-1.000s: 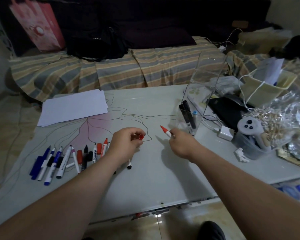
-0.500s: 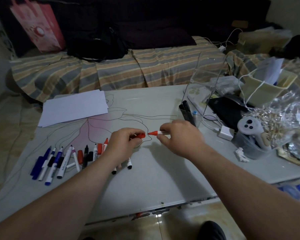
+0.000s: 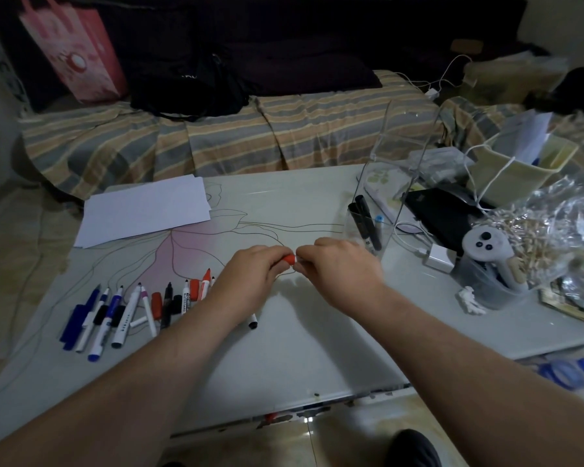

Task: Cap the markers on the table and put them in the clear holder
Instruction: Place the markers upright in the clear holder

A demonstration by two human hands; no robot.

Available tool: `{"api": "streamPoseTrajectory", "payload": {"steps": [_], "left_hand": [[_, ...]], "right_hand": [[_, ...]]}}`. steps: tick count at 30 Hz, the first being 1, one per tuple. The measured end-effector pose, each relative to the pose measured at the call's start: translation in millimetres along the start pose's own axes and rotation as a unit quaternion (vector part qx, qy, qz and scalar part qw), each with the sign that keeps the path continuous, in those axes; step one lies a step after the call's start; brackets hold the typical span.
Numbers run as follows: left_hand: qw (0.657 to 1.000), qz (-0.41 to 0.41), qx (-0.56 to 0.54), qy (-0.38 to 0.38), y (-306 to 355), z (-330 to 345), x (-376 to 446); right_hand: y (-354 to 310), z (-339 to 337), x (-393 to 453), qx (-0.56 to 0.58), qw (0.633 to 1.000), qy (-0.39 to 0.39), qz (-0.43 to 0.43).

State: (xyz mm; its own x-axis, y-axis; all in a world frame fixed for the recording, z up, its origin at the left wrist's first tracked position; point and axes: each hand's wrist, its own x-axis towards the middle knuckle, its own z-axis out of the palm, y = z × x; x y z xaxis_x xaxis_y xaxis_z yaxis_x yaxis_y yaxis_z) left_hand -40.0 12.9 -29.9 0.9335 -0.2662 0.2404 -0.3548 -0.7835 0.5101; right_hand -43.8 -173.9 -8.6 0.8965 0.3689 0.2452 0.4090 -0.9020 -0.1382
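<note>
My left hand (image 3: 252, 274) pinches a red cap (image 3: 289, 258), and my right hand (image 3: 338, 268) holds the red marker whose body is hidden inside the fist. The two hands meet above the table's middle, with the cap against the marker's end. Several uncapped markers and loose caps (image 3: 139, 306) lie in a row at the left of the table (image 3: 300, 348). One black-tipped marker (image 3: 252, 321) pokes out from under my left wrist. The clear holder (image 3: 390, 183) stands right of my hands with three markers (image 3: 366, 225) in its front compartment.
White paper sheets (image 3: 145, 208) lie at the table's back left. On the right sit a charger (image 3: 437, 257), a controller in a tub (image 3: 486, 251), a black case (image 3: 442, 217), a yellow bag (image 3: 520, 170) and a plastic bag of clips (image 3: 547, 241). A striped sofa (image 3: 233, 136) runs behind.
My hands have come together: the red marker's tip, apart from the cap a second ago, has now gone into the red cap.
</note>
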Motion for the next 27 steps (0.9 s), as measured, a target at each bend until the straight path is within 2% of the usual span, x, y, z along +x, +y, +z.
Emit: {"api": "streamPoseTrajectory", "payload": {"steps": [4,8,11,13,15,17,18,20,21,24,27], "left_hand": [[1.0,0.005,0.008,0.019,5.8,-1.1,1.3],[1.0,0.009,0.015,-0.008,9.7,3.7,-2.1],[1.0,-0.019,-0.003,0.016,19.1,8.1,-3.4],[0.988,-0.096,-0.107,0.052,29.0,9.3,-2.9],[0.943,-0.157,-0.28,0.085,41.4,6.5,2.1],[0.895,-0.155,-0.402,0.116,56.1,4.2,10.9],[0.886,-0.145,-0.421,0.129,62.9,4.8,16.2],[0.899,-0.126,-0.396,0.136,74.9,10.5,24.3],[0.912,-0.114,-0.373,0.129,80.3,15.1,25.7],[0.951,-0.074,-0.289,0.081,94.5,28.5,19.9],[0.977,-0.018,-0.202,0.059,100.1,35.4,14.3]], "right_hand": [[1.5,0.7,-3.5,0.011,1.0,0.022,-0.01],[6.2,4.5,-7.5,0.038,0.999,-0.014,-0.004],[9.8,0.8,-8.3,0.053,0.998,-0.035,-0.009],[13.9,-7.6,-3.2,0.049,0.997,-0.061,-0.009],[21.9,-18.1,5.6,0.115,0.992,-0.039,-0.025],[29.4,-29.2,14.0,0.223,0.974,0.026,-0.007],[31.5,-35.4,16.9,0.281,0.958,0.052,0.023],[36.2,-48.0,21.8,0.356,0.924,0.111,0.083],[40.3,-54.3,23.8,0.355,0.916,0.153,0.105],[61.5,-70.6,25.7,0.232,0.928,0.258,0.133],[84.1,-70.0,19.1,0.143,0.943,0.27,0.131]]}}
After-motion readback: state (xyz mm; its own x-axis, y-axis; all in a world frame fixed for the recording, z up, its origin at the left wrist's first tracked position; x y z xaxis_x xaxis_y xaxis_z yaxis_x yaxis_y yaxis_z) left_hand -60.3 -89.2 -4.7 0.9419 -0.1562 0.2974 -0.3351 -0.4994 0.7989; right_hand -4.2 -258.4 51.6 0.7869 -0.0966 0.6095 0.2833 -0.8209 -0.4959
